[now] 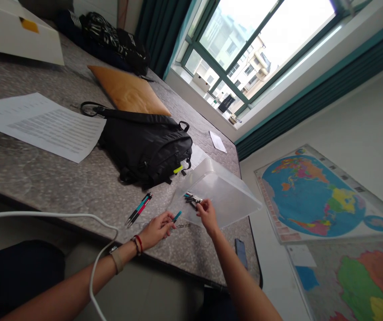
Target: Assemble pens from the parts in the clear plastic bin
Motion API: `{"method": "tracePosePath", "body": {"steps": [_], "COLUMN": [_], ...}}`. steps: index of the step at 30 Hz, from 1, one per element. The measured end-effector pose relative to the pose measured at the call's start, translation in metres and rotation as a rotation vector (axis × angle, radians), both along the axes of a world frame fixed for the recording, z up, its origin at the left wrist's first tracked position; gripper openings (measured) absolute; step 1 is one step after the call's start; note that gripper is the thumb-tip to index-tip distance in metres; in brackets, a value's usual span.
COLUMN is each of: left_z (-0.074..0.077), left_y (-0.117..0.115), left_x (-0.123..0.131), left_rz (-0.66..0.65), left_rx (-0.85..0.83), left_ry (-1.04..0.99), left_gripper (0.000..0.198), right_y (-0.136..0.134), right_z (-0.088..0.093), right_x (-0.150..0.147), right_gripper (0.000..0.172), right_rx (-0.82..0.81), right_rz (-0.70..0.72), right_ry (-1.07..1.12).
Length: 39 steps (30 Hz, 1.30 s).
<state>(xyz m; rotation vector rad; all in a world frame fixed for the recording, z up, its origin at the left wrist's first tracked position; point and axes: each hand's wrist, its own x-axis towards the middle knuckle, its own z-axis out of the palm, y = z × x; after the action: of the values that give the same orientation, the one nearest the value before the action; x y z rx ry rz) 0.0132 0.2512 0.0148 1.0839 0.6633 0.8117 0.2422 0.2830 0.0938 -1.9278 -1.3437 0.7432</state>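
My left hand [159, 229] is closed around a teal pen [177, 216], whose end sticks out past the fingers, low over the table. On the right, my right hand [206, 215] reaches into a clear plastic bin [226, 189] that lies on its side. Its fingers are pinched at a small bunch of pens [191, 197] inside, against the end of a dark one. To the left of my left hand, a few pens [139, 209] with teal, red and black barrels lie side by side on the table.
A black backpack [147, 142] lies behind the pens, with a brown envelope [131, 91] beyond it. Printed paper [44, 125] is at the left. A phone [241, 253] rests near the right edge. A white cable [92, 276] crosses in front of my left forearm.
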Motion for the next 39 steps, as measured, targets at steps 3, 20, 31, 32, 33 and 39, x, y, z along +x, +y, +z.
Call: {"method": "tracePosePath", "body": {"steps": [3, 20, 31, 32, 33, 39], "left_z": [-0.002, -0.001, 0.003, 0.002, 0.002, -0.002], "left_y": [-0.001, -0.003, -0.004, -0.004, -0.004, -0.004], "left_x": [0.001, -0.002, -0.004, -0.004, -0.004, -0.002], "left_rz": [0.005, -0.009, -0.009, -0.008, -0.006, 0.026], "left_rx": [0.009, 0.106, 0.135, 0.139, 0.141, 0.103], "left_ry": [0.01, -0.026, 0.016, 0.017, 0.02, 0.031], "left_gripper": [0.031, 0.031, 0.029, 0.03, 0.03, 0.029], "right_y": [-0.029, -0.063, -0.063, -0.064, -0.065, -0.077], "right_z": [0.018, 0.023, 0.028, 0.028, 0.028, 0.011], "right_x": [-0.021, -0.078, -0.082, -0.081, -0.08, -0.059], "right_gripper": [0.031, 0.029, 0.032, 0.032, 0.032, 0.034], "right_rx": [-0.025, 0.055, 0.101, 0.1, 0.113, 0.145], "right_rz": [-0.038, 0.101, 0.106, 0.1, 0.081, -0.204], "right_ry": [0.498, 0.452, 0.298, 0.31, 0.33, 0.432]}}
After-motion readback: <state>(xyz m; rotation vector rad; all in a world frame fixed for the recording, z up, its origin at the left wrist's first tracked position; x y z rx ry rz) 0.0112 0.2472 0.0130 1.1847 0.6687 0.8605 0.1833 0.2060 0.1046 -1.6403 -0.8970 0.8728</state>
